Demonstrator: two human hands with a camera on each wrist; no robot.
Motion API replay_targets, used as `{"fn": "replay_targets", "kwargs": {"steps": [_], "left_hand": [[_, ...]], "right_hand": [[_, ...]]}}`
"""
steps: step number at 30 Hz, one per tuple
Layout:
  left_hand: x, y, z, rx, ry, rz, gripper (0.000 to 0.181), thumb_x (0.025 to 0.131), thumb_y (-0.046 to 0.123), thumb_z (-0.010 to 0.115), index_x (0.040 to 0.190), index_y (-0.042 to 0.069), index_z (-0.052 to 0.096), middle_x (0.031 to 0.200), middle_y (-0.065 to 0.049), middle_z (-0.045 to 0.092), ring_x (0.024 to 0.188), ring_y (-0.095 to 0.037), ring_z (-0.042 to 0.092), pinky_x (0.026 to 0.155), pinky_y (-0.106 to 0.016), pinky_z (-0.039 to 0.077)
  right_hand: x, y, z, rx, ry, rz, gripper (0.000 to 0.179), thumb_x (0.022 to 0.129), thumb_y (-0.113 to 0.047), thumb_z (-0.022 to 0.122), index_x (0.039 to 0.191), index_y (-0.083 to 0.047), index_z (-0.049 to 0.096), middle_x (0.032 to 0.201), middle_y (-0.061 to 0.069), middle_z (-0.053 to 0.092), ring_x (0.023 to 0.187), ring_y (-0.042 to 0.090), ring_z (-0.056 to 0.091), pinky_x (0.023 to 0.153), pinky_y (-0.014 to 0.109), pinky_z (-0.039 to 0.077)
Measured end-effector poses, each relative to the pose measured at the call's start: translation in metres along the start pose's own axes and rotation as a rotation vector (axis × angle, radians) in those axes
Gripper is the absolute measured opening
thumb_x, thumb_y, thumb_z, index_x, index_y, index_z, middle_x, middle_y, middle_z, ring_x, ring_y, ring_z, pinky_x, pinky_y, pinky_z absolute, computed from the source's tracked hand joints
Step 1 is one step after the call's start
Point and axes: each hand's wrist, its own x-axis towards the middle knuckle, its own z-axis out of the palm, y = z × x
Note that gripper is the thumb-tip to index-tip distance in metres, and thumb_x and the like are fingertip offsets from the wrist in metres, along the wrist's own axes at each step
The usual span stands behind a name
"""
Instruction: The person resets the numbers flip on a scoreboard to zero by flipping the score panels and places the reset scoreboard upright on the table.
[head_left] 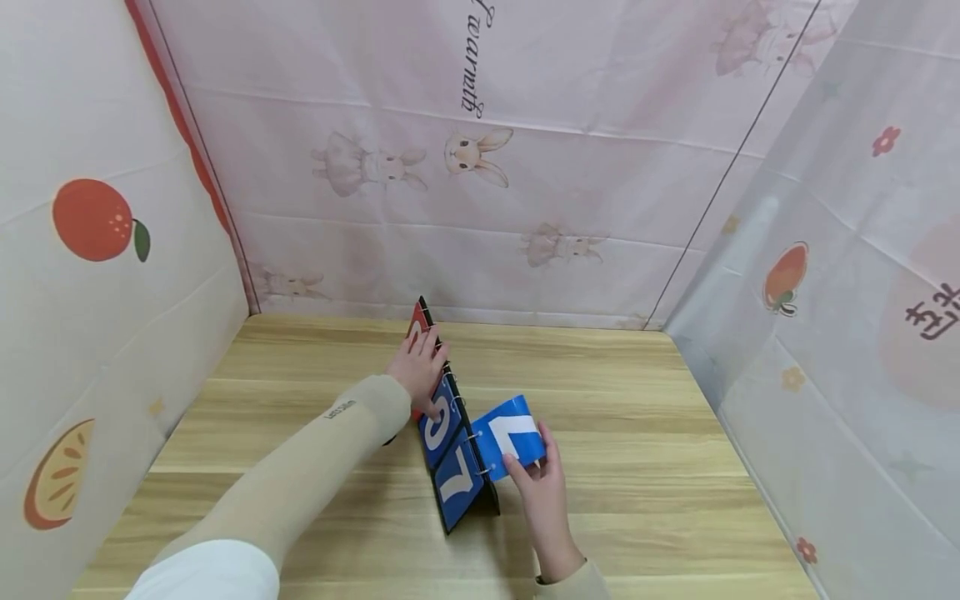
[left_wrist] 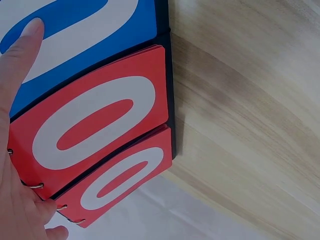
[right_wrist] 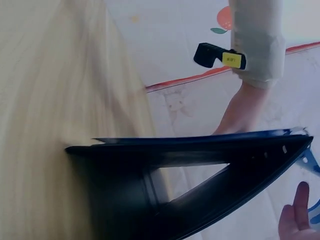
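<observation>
A tabletop flip scoreboard [head_left: 459, 483] stands like a tent on the table. Its front carries blue number cards on metal rings, with a white 7 at the near end and a white 0 [left_wrist: 100, 35] beside it. Farther along are two red 0 cards [left_wrist: 95, 122]. My left hand [head_left: 417, 375] grips the board's top edge, thumb across the blue 0 and fingers over the top. On the back side, my right hand [head_left: 543, 500] pinches a lifted blue card [head_left: 517, 437] with a white numeral, still on its rings. The black frame [right_wrist: 115, 192] shows from its end in the right wrist view.
The wood-grain table [head_left: 637, 475] spreads around the scoreboard. Printed fabric walls [head_left: 420, 250] rise behind and at both sides. A black device with a yellow label [right_wrist: 231, 60] is strapped to the left wrist.
</observation>
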Motion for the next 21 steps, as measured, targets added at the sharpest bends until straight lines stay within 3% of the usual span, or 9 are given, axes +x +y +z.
{"fn": "replay_targets", "kwargs": {"steps": [9, 16, 19, 21], "left_hand": [[-0.001, 0.000, -0.001, -0.010, -0.006, 0.004, 0.127, 0.057, 0.078, 0.065, 0.149, 0.007, 0.015, 0.152, -0.026, 0.001, 0.138, -0.037, 0.013, 0.108, -0.050, 0.017], [-0.001, 0.000, -0.001, -0.011, 0.005, 0.002, 0.128, 0.055, 0.078, 0.066, 0.148, 0.007, 0.015, 0.152, -0.026, 0.001, 0.138, -0.037, 0.015, 0.108, -0.050, 0.016], [-0.001, 0.000, -0.001, -0.018, 0.011, 0.004, 0.128, 0.055, 0.078, 0.066, 0.148, 0.007, 0.015, 0.152, -0.027, 0.001, 0.138, -0.038, 0.015, 0.108, -0.050, 0.017], [0.000, -0.001, 0.001, -0.020, 0.015, 0.002, 0.128, 0.055, 0.078, 0.066, 0.148, 0.007, 0.015, 0.152, -0.027, 0.001, 0.138, -0.037, 0.015, 0.108, -0.050, 0.017]], "right_hand": [[-0.004, -0.017, 0.008, 0.005, -0.045, -0.041, 0.071, 0.085, -0.012, 0.069, 0.144, -0.018, 0.031, 0.142, 0.018, 0.031, 0.117, 0.040, 0.046, 0.089, 0.046, 0.044], [-0.010, -0.021, 0.013, -0.060, -0.074, -0.242, 0.089, 0.083, -0.005, 0.069, 0.151, -0.021, 0.013, 0.155, 0.009, -0.004, 0.114, 0.043, 0.049, 0.086, 0.043, 0.046], [-0.011, -0.019, 0.016, -0.027, -0.089, -0.313, 0.100, 0.083, 0.001, 0.067, 0.151, -0.023, -0.002, 0.155, 0.015, 0.000, 0.104, 0.035, 0.059, 0.081, 0.035, 0.050], [-0.011, -0.016, 0.017, -0.028, -0.117, -0.367, 0.104, 0.082, 0.005, 0.066, 0.150, -0.020, -0.008, 0.151, 0.021, 0.017, 0.095, 0.023, 0.063, 0.079, 0.029, 0.051]]}}
